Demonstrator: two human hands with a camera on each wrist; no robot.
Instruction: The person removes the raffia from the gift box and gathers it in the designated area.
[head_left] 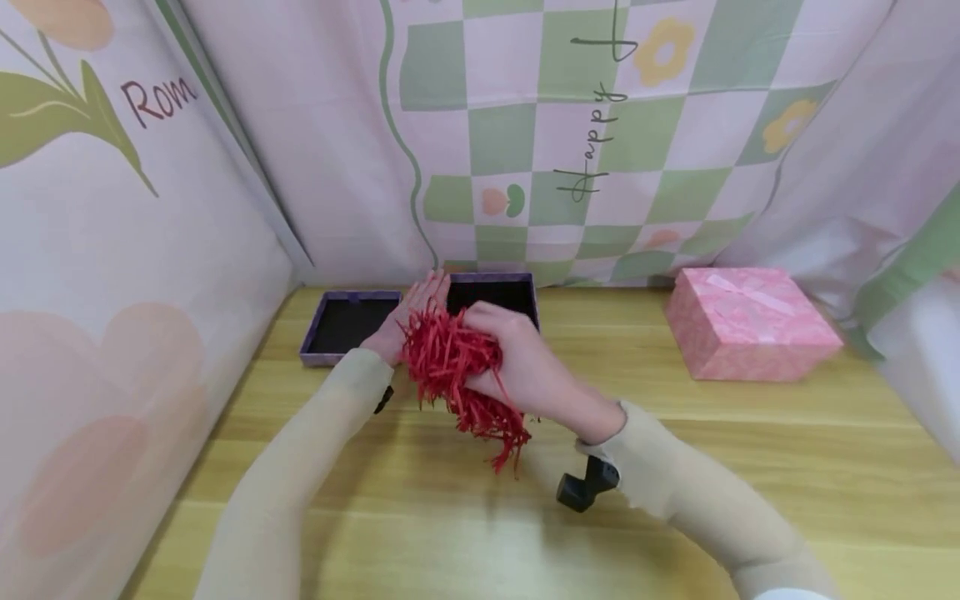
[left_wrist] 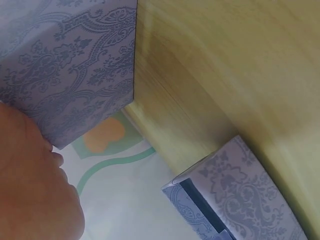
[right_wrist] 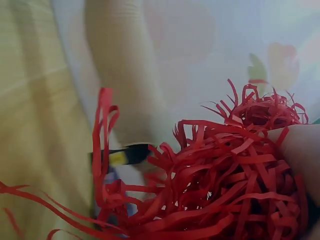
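Note:
A bundle of red shredded paper (head_left: 450,354) is gripped by my right hand (head_left: 525,358) just over the near part of an open purple box (head_left: 491,277) with a dark inside. Loose strands of it hang down toward the table. My left hand (head_left: 408,318) lies with straight fingers along the left side of that box. In the left wrist view, the box's outer wall (left_wrist: 75,75) shows a paisley-like pattern beside the hand (left_wrist: 37,180). The paper strands (right_wrist: 225,175) fill much of the right wrist view and cover part of the right fingers.
A shallow purple tray-like lid (head_left: 351,325), dark inside, lies left of the left hand. Farther right stands a closed pink gift box (head_left: 757,325) with a bow on top. Printed curtains (head_left: 510,142) hang behind and left of the wooden table (head_left: 420,517).

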